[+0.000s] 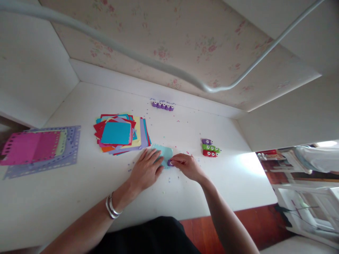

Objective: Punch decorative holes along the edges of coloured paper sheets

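A light blue paper sheet (165, 152) lies on the white table (79, 197). My left hand (147, 169) rests flat on its left part, fingers stretched out, with bracelets on the wrist. My right hand (186, 165) is closed on a small purple paper punch (170, 162) at the sheet's lower right edge. Tiny paper bits lie scattered around both hands.
A stack of coloured paper squares (120, 133) lies just beyond my left hand. Punched pink and lilac sheets (39, 150) lie far left. A row of purple punches (162, 105) sits by the wall; purple, green and red punches (210, 147) sit to the right.
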{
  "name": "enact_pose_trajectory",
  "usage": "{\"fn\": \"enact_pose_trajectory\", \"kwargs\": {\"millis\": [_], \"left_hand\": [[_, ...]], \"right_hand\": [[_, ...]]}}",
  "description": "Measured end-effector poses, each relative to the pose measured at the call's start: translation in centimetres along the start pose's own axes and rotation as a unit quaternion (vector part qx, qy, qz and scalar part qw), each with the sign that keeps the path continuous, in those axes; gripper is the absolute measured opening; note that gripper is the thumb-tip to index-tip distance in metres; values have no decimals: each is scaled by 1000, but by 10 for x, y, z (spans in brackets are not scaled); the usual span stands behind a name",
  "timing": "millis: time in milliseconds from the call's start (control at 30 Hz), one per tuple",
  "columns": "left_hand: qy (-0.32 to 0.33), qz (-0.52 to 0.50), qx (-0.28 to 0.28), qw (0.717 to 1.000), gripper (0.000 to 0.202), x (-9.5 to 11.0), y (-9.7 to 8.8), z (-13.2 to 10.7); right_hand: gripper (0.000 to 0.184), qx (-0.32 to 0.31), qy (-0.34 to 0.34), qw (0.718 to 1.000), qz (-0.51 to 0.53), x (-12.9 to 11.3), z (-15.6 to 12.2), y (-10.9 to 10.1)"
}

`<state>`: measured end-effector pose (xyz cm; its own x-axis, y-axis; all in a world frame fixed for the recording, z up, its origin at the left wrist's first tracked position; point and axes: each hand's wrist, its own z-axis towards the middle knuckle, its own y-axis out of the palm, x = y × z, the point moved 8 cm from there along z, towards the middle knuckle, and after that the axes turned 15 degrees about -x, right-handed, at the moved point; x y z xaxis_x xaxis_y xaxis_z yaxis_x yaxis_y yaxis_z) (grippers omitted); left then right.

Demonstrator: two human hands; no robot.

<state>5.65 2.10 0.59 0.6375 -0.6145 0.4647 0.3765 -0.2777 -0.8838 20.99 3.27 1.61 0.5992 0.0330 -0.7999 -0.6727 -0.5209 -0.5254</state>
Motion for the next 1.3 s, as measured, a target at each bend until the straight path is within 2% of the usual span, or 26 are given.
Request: {"fn": "enact_pose_trajectory", "kwargs": {"millis": [367, 667, 1067, 1167, 1300], "left_hand": [[-1, -18, 21, 1000, 31, 0, -3, -2], [-8, 5, -2, 1000, 31, 0, 0, -1], [-8, -3, 11, 1000, 30, 0, -1, -2], [-14, 8, 4, 1000, 30, 0, 0, -2], [-12, 16, 4, 1000, 31, 0, 1, -2]], "right_hand": [[19, -13, 9, 1000, -6, -2, -1, 1], [18, -17, 6, 1000, -12, -8, 0, 1], [19, -44, 15, 999, -21, -6, 2, 4], [17, -43, 39, 998, -12, 0, 3, 4], [13, -35, 106, 994, -2, 12, 6, 3]]}}
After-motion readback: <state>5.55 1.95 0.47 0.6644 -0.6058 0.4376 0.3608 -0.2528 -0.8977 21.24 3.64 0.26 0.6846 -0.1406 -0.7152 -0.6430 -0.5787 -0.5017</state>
